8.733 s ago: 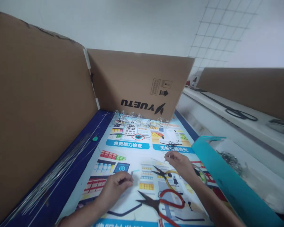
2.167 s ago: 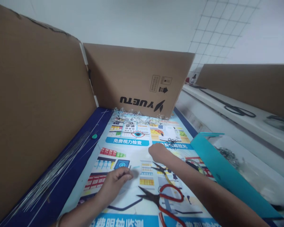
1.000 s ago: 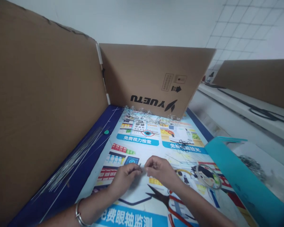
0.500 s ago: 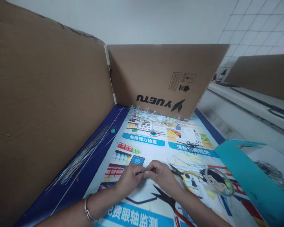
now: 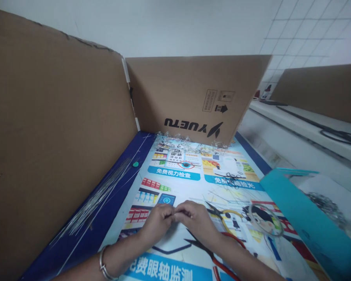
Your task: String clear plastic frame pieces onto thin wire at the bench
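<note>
A bundle of thin wires [image 5: 96, 199] lies lengthwise on the table's blue strip [image 5: 111, 226], probably set aside there to leave the middle free for the hands. The left hand [image 5: 157, 223] is held low over the printed sheet [image 5: 190, 191], fingers curled, its tips meeting those of the right hand [image 5: 194, 220], likely to steady something small. Any such piece would be at that meeting point, but the fingers hide it, so I cannot tell whether either grip is closed on anything. Red-handled scissors [image 5: 203, 248] lie partly under the right forearm and yellow-handled pliers [image 5: 232, 222] just beyond, presumably kept within easy reach. Farther right stands a turquoise box [image 5: 307, 218] containing a metallic heap [image 5: 324, 207].

A second ago the fingertips were slightly apart, with a thin sliver showing at the left ones; now they meet and it is out of sight.
</note>
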`<action>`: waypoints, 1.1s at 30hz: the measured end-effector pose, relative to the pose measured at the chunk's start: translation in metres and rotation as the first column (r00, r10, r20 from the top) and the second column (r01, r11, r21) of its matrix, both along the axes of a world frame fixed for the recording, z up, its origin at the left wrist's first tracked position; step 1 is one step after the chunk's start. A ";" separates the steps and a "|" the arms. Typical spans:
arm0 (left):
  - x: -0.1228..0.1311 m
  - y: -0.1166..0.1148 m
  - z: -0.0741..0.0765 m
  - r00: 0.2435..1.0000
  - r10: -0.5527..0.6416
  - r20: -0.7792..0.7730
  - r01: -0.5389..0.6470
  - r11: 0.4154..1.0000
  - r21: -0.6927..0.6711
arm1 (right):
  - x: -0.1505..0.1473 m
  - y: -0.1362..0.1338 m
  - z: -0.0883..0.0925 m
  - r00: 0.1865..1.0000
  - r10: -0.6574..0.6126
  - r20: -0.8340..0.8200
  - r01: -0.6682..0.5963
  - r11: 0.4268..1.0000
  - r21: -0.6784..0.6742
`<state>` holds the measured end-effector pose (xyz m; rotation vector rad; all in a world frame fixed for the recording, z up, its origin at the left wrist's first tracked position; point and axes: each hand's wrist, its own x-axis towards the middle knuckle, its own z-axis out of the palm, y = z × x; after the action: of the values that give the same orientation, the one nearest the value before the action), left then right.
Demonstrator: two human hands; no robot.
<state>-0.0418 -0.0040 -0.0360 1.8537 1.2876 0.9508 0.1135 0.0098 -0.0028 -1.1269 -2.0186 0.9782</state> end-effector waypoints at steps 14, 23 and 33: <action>-0.004 0.000 0.012 0.983 -0.173 0.061 0.177 0.982 -0.059 | 0.012 -0.001 -0.003 0.944 0.104 0.312 -0.196 0.940 0.279; -0.009 0.002 0.002 0.988 -0.154 -0.003 0.153 0.984 -0.087 | 0.025 0.007 0.010 0.899 0.237 0.367 -0.349 0.896 0.275; -0.005 -0.002 0.008 0.997 -0.073 -0.007 0.071 0.991 -0.115 | 0.122 0.046 0.023 0.410 -0.190 0.892 -0.022 0.976 0.217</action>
<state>-0.0464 -0.0062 -0.0282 1.8068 1.2469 0.8128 0.2353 0.0563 0.0204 -1.8874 -2.7429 -0.0404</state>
